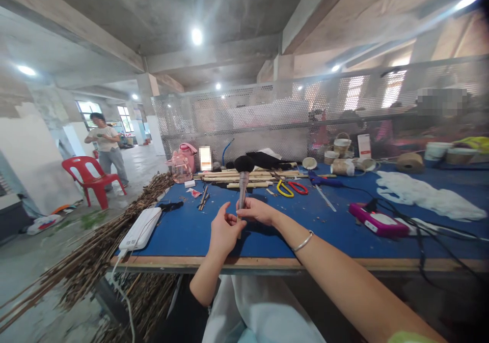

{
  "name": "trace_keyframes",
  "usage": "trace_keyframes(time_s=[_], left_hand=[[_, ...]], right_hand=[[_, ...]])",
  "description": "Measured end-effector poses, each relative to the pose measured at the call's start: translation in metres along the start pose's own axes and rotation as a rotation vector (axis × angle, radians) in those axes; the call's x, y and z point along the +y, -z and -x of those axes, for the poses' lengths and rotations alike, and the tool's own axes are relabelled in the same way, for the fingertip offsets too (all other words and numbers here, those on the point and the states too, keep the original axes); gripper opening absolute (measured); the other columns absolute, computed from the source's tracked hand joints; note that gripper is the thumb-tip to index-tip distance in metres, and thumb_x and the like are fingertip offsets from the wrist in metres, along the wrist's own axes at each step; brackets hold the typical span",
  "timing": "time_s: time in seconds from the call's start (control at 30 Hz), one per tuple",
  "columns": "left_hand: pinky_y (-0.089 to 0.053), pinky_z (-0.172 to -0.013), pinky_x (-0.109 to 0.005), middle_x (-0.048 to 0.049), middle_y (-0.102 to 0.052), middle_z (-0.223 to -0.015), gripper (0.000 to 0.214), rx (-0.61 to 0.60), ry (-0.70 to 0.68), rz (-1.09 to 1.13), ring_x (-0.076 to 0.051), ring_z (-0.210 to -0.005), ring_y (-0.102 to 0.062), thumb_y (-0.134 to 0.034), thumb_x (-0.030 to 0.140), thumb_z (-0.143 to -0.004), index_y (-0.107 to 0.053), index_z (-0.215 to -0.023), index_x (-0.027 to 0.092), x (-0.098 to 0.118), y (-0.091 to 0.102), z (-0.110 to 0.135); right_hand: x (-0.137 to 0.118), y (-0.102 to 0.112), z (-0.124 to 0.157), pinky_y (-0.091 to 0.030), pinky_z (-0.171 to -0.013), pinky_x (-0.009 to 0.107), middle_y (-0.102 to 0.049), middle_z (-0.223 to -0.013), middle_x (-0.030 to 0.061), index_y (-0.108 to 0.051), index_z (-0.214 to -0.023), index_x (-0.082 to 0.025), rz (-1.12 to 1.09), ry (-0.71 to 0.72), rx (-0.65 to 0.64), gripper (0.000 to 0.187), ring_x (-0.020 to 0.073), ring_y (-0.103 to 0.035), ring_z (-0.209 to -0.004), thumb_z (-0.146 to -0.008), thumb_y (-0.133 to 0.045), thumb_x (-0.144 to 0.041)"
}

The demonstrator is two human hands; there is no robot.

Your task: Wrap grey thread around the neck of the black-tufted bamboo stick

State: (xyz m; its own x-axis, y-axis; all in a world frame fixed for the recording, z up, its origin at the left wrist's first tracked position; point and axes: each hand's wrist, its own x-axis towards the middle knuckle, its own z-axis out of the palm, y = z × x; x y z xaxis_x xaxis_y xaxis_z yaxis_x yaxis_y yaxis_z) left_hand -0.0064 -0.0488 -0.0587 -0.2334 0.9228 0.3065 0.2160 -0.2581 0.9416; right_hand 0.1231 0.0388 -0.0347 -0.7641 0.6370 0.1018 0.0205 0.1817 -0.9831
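Observation:
Upright over the near edge of the table is a stick with a round black fluffy head (244, 165) and a greyish tapered neck (243, 185). My right hand (256, 210) is closed on it just below the neck, thumb and fingers pinching. Lower down, my left hand (225, 230) has its thumb and fingertips pinched around the thin bottom end, its other fingers loosely curled. Behind the black head lie pale sticks (252, 176). Yellow-handled scissors (284, 188) and a red-handled tool (298, 187) rest to the right, near a blue glue gun (324, 180).
The blue tabletop (183, 236) carries a white power strip (140, 228), a purple device (378, 221) with black cables, white cloth (428, 195) and tape rolls. A perforated metal screen (237, 114) stands behind. Dry branches (110, 236) lean at left, near a red chair (93, 177) and a person (107, 144).

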Motion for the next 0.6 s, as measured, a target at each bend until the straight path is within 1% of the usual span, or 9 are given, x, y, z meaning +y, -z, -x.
trace_keyframes(time_s=[0.1,0.23,0.27,0.33,0.43,0.5,0.6], left_hand=[[-0.044,-0.059,-0.022,-0.0004,-0.061,-0.07,0.065,-0.02,0.007,0.04,-0.011,-0.061,-0.055,-0.064,0.022,-0.07,-0.037,-0.129,0.013,0.0017,0.0015,0.0011],[-0.044,-0.058,-0.023,-0.0022,-0.063,-0.074,0.063,-0.081,-0.041,0.037,-0.012,-0.061,-0.056,-0.055,0.026,-0.078,-0.03,-0.134,0.014,0.0045,0.001,0.0039],[-0.044,-0.059,-0.023,-0.002,-0.063,-0.074,0.063,-0.078,-0.056,0.02,-0.012,-0.062,-0.056,-0.056,0.026,-0.078,-0.029,-0.134,0.013,0.0048,0.0002,0.0043],[-0.044,-0.062,-0.022,-0.0009,-0.06,-0.073,0.069,-0.047,-0.06,-0.021,-0.011,-0.062,-0.055,-0.062,0.025,-0.073,-0.032,-0.133,0.012,0.005,-0.0018,0.0043],[-0.044,-0.06,-0.021,0.002,-0.057,-0.069,0.078,-0.013,-0.008,-0.02,-0.01,-0.059,-0.053,-0.069,0.022,-0.065,-0.032,-0.133,0.012,0.004,-0.0033,0.003],[-0.044,-0.057,-0.021,0.0028,-0.057,-0.067,0.077,-0.022,0.025,0.011,-0.01,-0.056,-0.053,-0.067,0.02,-0.066,-0.031,-0.134,0.013,0.0031,-0.0024,0.002],[-0.044,-0.059,-0.022,0.0004,-0.062,-0.07,0.072,-0.059,0.016,0.037,-0.011,-0.061,-0.056,-0.061,0.02,-0.072,-0.028,-0.135,0.014,0.0021,0.0005,0.002]], right_hand=[[-0.0011,-0.0002,0.0003,-0.024,-0.036,0.018,-0.047,-0.053,-0.0078,-0.047,-0.08,-0.015,-0.003,0.002,0.002,0.041,0.0031,-0.034,-0.037,-0.062,-0.071,-0.043],[-0.0014,0.0006,0.0006,-0.024,-0.036,0.018,-0.047,-0.053,-0.0073,-0.048,-0.081,-0.015,-0.002,0.0,-0.017,0.043,0.0031,-0.034,-0.037,-0.062,-0.07,-0.046],[-0.0011,0.0007,0.0005,-0.024,-0.035,0.018,-0.047,-0.053,-0.0072,-0.048,-0.08,-0.015,0.0,-0.001,-0.017,0.043,0.003,-0.034,-0.037,-0.063,-0.07,-0.047],[0.0001,0.0008,0.0001,-0.023,-0.035,0.018,-0.049,-0.055,-0.0063,-0.047,-0.08,-0.014,0.007,-0.005,-0.018,0.043,0.003,-0.034,-0.038,-0.063,-0.07,-0.046],[0.0017,0.0009,-0.0007,-0.023,-0.035,0.017,-0.05,-0.056,-0.0055,-0.048,-0.08,-0.014,0.017,-0.007,-0.016,0.042,0.0031,-0.036,-0.039,-0.063,-0.071,-0.044],[0.0022,0.0012,-0.001,-0.024,-0.035,0.017,-0.048,-0.054,-0.0067,-0.048,-0.08,-0.014,0.021,-0.006,-0.006,0.041,0.0029,-0.035,-0.038,-0.062,-0.071,-0.042],[0.0017,0.0018,-0.0009,-0.025,-0.035,0.017,-0.047,-0.053,-0.0076,-0.048,-0.082,-0.014,0.017,-0.008,0.005,0.041,0.0028,-0.035,-0.037,-0.062,-0.072,-0.04]])
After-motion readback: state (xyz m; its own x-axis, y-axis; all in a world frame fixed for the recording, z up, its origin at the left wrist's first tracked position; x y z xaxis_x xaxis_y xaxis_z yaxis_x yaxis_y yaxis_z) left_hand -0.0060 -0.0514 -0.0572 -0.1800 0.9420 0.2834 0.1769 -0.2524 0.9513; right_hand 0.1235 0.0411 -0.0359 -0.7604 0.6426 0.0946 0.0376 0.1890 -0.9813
